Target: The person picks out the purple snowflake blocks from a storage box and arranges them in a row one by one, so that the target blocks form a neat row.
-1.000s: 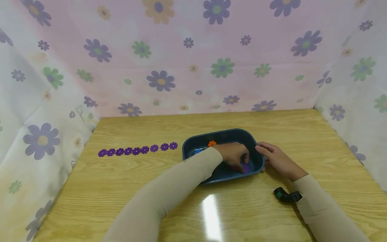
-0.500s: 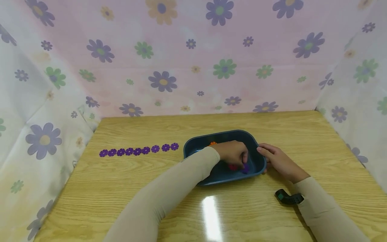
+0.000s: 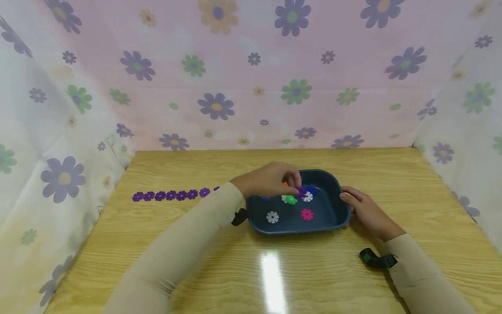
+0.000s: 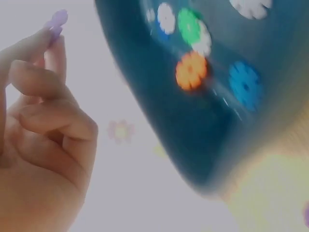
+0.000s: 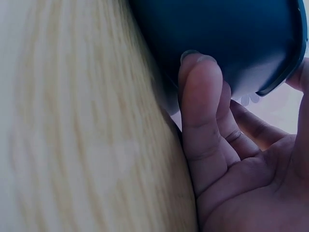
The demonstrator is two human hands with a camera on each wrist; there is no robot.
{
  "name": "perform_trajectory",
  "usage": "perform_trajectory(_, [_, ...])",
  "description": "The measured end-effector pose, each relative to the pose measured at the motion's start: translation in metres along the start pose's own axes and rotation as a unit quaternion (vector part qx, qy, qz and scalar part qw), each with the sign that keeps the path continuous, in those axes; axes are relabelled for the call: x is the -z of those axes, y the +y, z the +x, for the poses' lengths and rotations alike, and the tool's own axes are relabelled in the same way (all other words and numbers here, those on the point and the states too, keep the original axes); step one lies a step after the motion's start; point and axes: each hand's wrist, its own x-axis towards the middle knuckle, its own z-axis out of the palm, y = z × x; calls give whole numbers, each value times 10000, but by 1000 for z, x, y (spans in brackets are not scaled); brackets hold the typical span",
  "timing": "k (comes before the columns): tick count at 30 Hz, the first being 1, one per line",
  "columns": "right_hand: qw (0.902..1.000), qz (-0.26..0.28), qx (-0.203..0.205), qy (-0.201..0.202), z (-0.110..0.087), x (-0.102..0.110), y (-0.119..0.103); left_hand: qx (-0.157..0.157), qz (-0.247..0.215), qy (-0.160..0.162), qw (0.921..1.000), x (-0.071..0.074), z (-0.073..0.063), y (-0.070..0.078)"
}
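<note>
My left hand (image 3: 269,179) pinches a purple flower-shaped plastic disc (image 3: 300,193) between thumb and fingers, above the dark blue basin (image 3: 328,208). In the left wrist view the same purple disc (image 4: 59,19) sticks out past the fingertips. Inside the basin lie several loose discs, among them a pink disc (image 3: 307,214), a white disc (image 3: 272,217), a green disc (image 3: 291,199) and an orange disc (image 4: 191,71). My right hand (image 3: 366,210) grips the basin's right end, thumb at the rim and fingers against the outer wall (image 5: 231,38).
A row of purple discs (image 3: 171,195) runs across the left of the wooden table (image 3: 188,168); my left forearm covers its right end. Black wrist straps (image 3: 378,260) sit on both arms. Flower-patterned cloth (image 3: 235,65) stands behind and at both sides.
My left hand has risen from the basin's right part and moved left, bringing the purple disc along. More discs in the basin now show. My right hand stays at the basin's end.
</note>
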Motion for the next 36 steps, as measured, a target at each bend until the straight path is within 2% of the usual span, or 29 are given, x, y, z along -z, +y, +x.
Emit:
perform_trajectory(3, [9995,286,42,-107,-3,2,-1,305,-374,689,9965,15,-22,-12])
perform_trajectory(6, [9990,425,56,-143,-6,4,-2,794,-782,1270,9856,27,-42,-29])
perform_trajectory(9, [9988,472,79,-132,-7,6,-2,1215,-1019,1609,9741,36,-56,-46])
perform_trajectory(14, [9984,543,125,-110,-4,7,-2,1658,-971,1957,9617,42,-72,-74])
perform_trajectory(17, [9983,541,175,-111,-2,7,-2,1861,-825,1925,9599,40,-75,-89])
perform_trajectory(23, [9986,478,206,-54,-2,8,0,2061,-402,1467,9666,27,-71,-108])
perform_trajectory(32, [9988,440,208,-34,-4,10,2,2396,-305,1095,9642,19,-64,-111])
perform_trajectory(36, [9989,447,158,-16,-3,10,2,2406,-230,943,9658,17,-62,-111])
